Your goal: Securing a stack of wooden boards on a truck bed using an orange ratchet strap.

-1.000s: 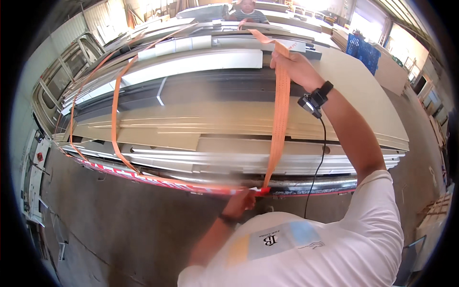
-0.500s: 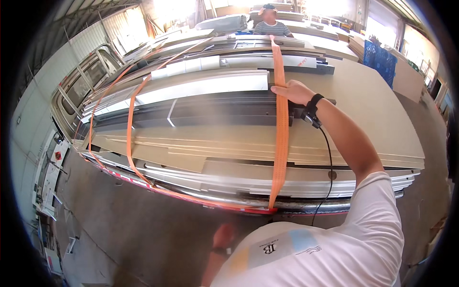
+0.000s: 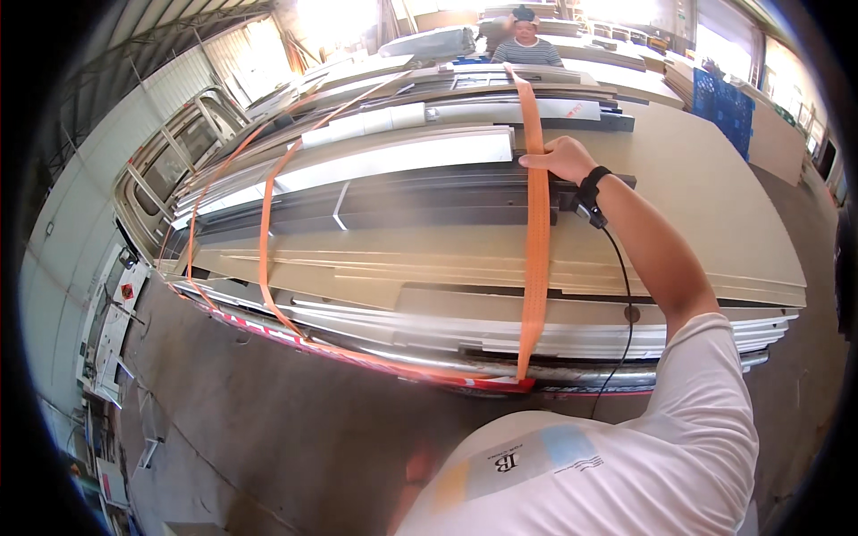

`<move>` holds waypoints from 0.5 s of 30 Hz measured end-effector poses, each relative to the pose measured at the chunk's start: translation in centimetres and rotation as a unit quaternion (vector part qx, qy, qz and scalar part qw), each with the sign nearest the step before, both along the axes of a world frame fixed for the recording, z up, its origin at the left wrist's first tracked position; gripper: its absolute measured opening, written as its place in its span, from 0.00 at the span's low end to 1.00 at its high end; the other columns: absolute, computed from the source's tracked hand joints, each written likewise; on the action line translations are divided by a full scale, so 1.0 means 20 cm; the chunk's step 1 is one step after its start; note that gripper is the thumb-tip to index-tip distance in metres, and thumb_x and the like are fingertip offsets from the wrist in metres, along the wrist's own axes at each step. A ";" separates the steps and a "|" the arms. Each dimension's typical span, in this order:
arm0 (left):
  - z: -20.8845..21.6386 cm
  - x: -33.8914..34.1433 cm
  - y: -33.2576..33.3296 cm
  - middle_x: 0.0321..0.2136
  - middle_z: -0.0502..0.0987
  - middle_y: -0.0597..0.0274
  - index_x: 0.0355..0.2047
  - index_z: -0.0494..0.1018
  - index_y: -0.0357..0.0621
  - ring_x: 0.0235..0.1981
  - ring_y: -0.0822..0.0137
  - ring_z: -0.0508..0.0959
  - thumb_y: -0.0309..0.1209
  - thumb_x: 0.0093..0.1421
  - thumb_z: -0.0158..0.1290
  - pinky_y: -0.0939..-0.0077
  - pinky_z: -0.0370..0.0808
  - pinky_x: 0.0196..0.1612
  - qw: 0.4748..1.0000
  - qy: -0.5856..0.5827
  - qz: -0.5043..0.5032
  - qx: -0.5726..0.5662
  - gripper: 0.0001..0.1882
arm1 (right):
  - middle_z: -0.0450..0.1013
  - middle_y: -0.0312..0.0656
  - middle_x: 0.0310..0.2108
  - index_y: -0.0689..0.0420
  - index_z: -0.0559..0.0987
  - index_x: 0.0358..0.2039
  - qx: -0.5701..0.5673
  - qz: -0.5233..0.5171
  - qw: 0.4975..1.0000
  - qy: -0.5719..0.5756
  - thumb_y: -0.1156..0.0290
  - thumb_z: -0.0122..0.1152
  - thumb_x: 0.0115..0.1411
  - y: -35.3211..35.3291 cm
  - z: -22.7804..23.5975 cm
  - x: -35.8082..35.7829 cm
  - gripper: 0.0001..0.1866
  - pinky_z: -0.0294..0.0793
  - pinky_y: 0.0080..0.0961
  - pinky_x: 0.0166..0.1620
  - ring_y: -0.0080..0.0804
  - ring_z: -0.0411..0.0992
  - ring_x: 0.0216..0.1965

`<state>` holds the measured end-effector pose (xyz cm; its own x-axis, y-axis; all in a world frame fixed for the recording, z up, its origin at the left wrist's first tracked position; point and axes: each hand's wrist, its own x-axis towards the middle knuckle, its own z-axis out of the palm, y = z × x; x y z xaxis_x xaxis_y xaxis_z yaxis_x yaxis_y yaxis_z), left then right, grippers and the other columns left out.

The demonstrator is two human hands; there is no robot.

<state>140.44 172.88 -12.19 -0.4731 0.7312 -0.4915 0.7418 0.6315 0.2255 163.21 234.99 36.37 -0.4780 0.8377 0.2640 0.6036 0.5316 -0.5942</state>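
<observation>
My right hand (image 3: 565,161) is closed on an orange ratchet-type webbing strap (image 3: 536,241), its thumb and fingers at the strap's edge. The strap runs across a wide load of brown boards (image 3: 697,205) and down to the red-edged side of the truck bed (image 3: 456,380). Just left of that hand, dark metal profiles (image 3: 420,201) and a white-wrapped length (image 3: 447,154) lie lengthwise on the boards. A wristband device with a black cable (image 3: 623,268) is on my right wrist. My left hand (image 3: 418,466) hangs low beside my shirt, blurred and partly hidden, its fingers unclear.
Two more orange straps (image 3: 265,232) cross the load farther left, toward the truck cab (image 3: 179,147). A person in a striped top (image 3: 527,54) stands beyond the load. A blue plastic crate (image 3: 722,112) is at the far right. Concrete floor (image 3: 268,402) lies along the near side.
The whole scene has shifted slightly right as my view turns. My left hand has dropped back closer to my body. My right hand keeps its hold on the strap.
</observation>
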 end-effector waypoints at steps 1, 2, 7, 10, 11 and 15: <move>-0.09 -0.03 -0.06 0.37 0.84 0.49 0.37 0.84 0.48 0.41 0.49 0.84 0.41 0.63 0.54 0.50 0.82 0.43 1.000 0.001 -0.004 -0.002 0.14 | 0.77 0.48 0.21 0.64 0.87 0.28 0.019 0.003 1.000 0.018 0.36 0.69 0.55 0.01 -0.01 -0.01 0.36 0.74 0.39 0.37 0.43 0.77 0.27; -0.17 -0.04 -0.12 0.38 0.84 0.49 0.38 0.84 0.48 0.41 0.49 0.84 0.41 0.63 0.54 0.50 0.82 0.43 1.000 0.001 -0.011 -0.005 0.14 | 0.79 0.49 0.23 0.63 0.87 0.29 0.038 0.003 0.999 0.034 0.36 0.69 0.56 0.02 -0.02 -0.02 0.34 0.74 0.39 0.38 0.45 0.78 0.27; -0.40 -0.11 -0.27 0.38 0.85 0.49 0.38 0.85 0.49 0.41 0.50 0.84 0.42 0.63 0.54 0.50 0.82 0.43 0.999 -0.007 -0.043 -0.030 0.15 | 0.81 0.52 0.28 0.63 0.88 0.33 0.075 -0.040 0.996 0.003 0.39 0.67 0.58 -0.02 -0.02 -0.01 0.32 0.76 0.38 0.42 0.48 0.80 0.33; -0.56 -0.14 -0.39 0.38 0.85 0.49 0.38 0.85 0.49 0.42 0.50 0.85 0.43 0.63 0.54 0.50 0.82 0.43 0.997 -0.017 -0.068 -0.038 0.15 | 0.82 0.51 0.33 0.64 0.86 0.37 0.130 -0.034 0.991 0.016 0.45 0.66 0.60 -0.11 -0.04 0.05 0.28 0.78 0.38 0.44 0.48 0.79 0.36; -0.61 -0.15 -0.43 0.38 0.85 0.49 0.39 0.85 0.49 0.42 0.50 0.85 0.43 0.63 0.54 0.50 0.82 0.43 0.996 -0.016 -0.079 -0.039 0.15 | 0.82 0.49 0.34 0.63 0.86 0.38 0.143 -0.008 0.988 0.053 0.49 0.67 0.62 -0.13 -0.04 0.09 0.25 0.77 0.36 0.44 0.45 0.79 0.36; -0.79 -0.17 -0.62 0.39 0.85 0.50 0.39 0.85 0.50 0.42 0.50 0.85 0.44 0.63 0.55 0.51 0.82 0.43 0.989 0.017 -0.148 -0.009 0.15 | 0.80 0.40 0.35 0.62 0.83 0.44 0.123 0.005 0.981 0.149 0.64 0.67 0.66 -0.57 0.03 0.13 0.14 0.76 0.26 0.43 0.29 0.77 0.35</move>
